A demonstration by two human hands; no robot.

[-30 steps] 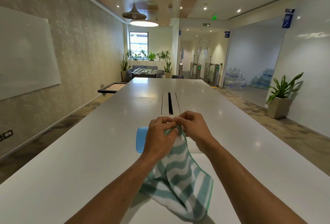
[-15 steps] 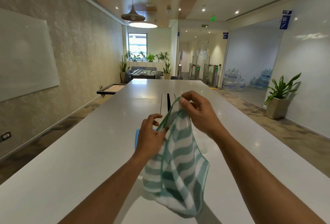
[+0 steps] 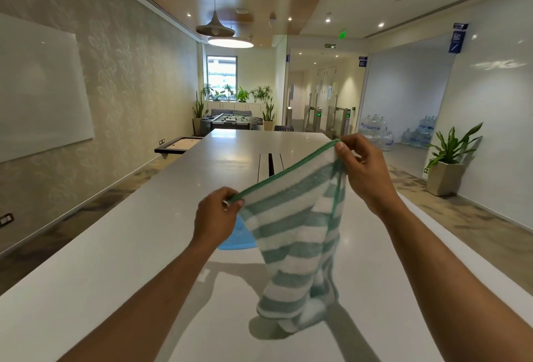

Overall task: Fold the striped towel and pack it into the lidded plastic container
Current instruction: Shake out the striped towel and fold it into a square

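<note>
The head view shows one striped towel (image 3: pixel 294 234) held up in the air over a long white table (image 3: pixel 121 246), stretched by its green-bound top hem between two hands. The left hand (image 3: pixel 215 217) is closed in a pinch on the lower, nearer corner of that hem; the right hand (image 3: pixel 364 168) pinches the higher, farther corner between thumb and forefinger, its other fingers curled loosely. The hem therefore runs on a slant, rising from left to right, and the rest of the cloth hangs down in a bunched, twisted fall, its bottom end just above or brushing the tabletop; which of the two cannot be told. One blue container lid (image 3: pixel 238 236) shows on the table behind the towel, just below and beyond the left hand, so the left hand is the nearer to it. The container's body is hidden by the cloth. No fold looks made yet.
</note>
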